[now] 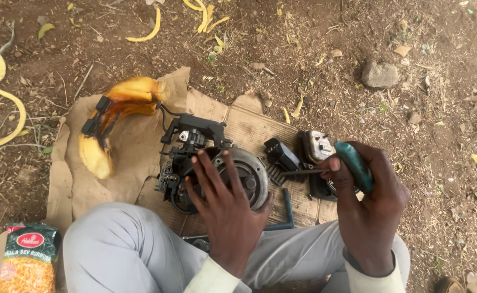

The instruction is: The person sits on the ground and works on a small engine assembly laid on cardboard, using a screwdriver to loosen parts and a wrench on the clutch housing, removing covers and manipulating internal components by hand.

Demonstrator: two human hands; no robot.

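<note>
Left hand [225,203] is lying spread flat on the engine [211,165], sitting on cardboard [135,146]. Right hand [366,203] is fisting a screwdriver [336,165], tip pointing left. Palm's hiding the engine's middle.

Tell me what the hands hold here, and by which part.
The right hand grips a screwdriver by its teal handle. The left hand lies flat on the small engine, over its round flywheel, gripping nothing.

1 head-worn camera looks steeply down from close above the person's lap, facing forward over grey-trousered knees [119,244] to cardboard [130,146] on bare dirt ground [357,43], top edge farthest away.
</note>
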